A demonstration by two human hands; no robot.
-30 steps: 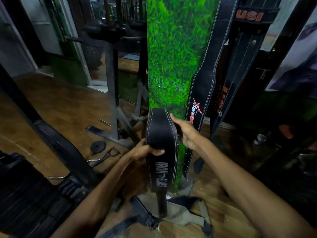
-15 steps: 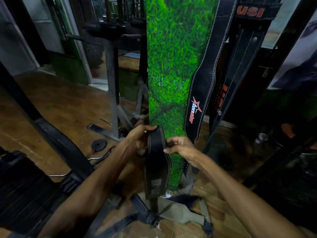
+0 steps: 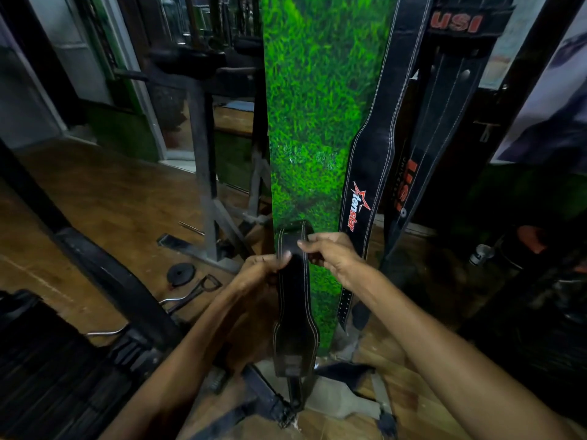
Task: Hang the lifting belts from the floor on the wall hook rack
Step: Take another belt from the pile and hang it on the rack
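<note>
Here we hold a black belt (image 3: pixel 293 300) upright before the green panel (image 3: pixel 314 122), at about six o'clock in the view. Our left hand (image 3: pixel 259 274) grips its left edge, fingers curled round it, thumb across the front. Our right hand (image 3: pixel 332 254) pinches the right edge near the top. The belt's lower end hangs down to the floor (image 3: pixel 104 198). At one o'clock two more belts hang: the Tenstar belt (image 3: pixel 374 147) and, just beside it, the USI belt (image 3: pixel 451 100).
</note>
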